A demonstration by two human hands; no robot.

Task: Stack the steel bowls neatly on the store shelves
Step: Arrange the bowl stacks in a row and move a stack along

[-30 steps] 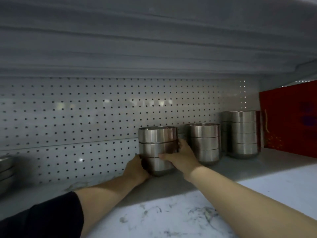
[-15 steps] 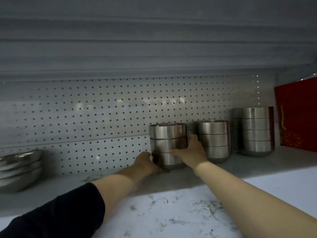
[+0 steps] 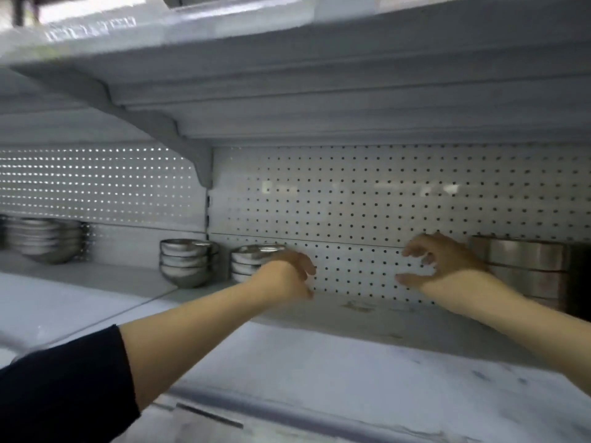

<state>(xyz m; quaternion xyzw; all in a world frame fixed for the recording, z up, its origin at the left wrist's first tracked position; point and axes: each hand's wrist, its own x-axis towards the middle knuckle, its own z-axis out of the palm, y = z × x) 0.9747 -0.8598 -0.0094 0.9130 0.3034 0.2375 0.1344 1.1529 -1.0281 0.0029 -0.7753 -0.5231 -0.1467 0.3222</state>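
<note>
White pegboard (image 3: 367, 203) backs the shelf (image 3: 367, 318), marbled grey-white surface, another shelf board (image 3: 287, 75) overhead on a bracket (image 3: 179, 139). Whole frame is smeared with motion blur, so edges are soft.

From my feed, both hands hang over a bare stretch of shelf and hold nothing. My left hand (image 3: 284, 276) has fingers loosely curled, nothing in them; it sits in front of a short stack of shallow bowls (image 3: 252, 260) and hides that stack's right side. I can't tell whether it touches them, probably not. My right hand (image 3: 444, 266) is spread, fingers (image 3: 415, 251) apart and bent, thumb low, palm toward the left hand. Its back is just beside a tall stack of straight-sided steel bowls (image 3: 524, 273) at the right edge; contact unclear. That stack's far side runs into dark shadow, and how many bowls it has is hard to make out.

Second stack of round bowls (image 3: 185, 262) stands left of the first, by the upright. A third, wider pile (image 3: 44, 239) is far left on the neighbouring bay, cut by the frame edge and very blurred.

Dark sleeve (image 3: 64, 385) covers my left upper arm; right forearm (image 3: 527, 334) bare, running out at the right edge. Bottom front of the shelf is blurred.
</note>
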